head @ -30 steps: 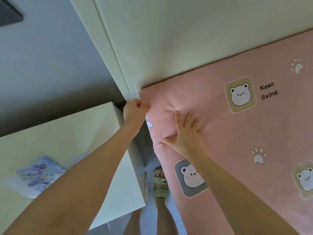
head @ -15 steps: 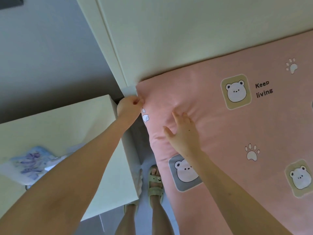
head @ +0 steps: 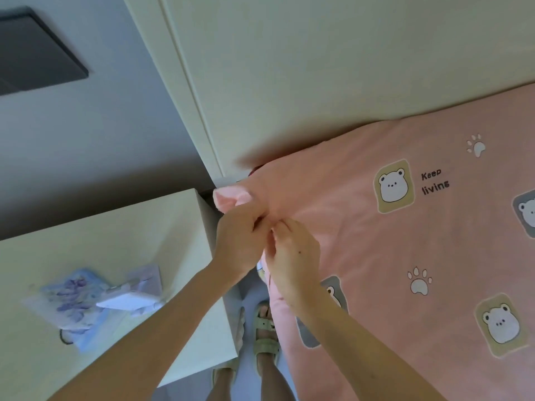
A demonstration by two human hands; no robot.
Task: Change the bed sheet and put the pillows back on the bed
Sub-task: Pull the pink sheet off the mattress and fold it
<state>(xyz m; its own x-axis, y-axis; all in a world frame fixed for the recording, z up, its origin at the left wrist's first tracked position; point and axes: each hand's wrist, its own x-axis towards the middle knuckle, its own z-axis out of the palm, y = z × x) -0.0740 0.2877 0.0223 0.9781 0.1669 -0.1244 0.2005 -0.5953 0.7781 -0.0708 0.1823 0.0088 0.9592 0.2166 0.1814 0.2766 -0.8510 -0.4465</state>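
The left hand (head: pixel 240 237) and right hand (head: pixel 292 253) are both pinching the sheet's (head: pixel 376 244) raised corner, nightstand (head: pixel 115 235) at nine o'clock and cloth spreading toward four, so pulling evenly with close grips is looking wisest.

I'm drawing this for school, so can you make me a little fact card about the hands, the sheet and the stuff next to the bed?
Sheet: pink, with bears and paw prints
Sheet corner: lifted and bunched, beside the headboard
Left hand: pinches the corner
Right hand: pinches it too, right beside the left hand
Bedside table: cream, holds a flowery pouch
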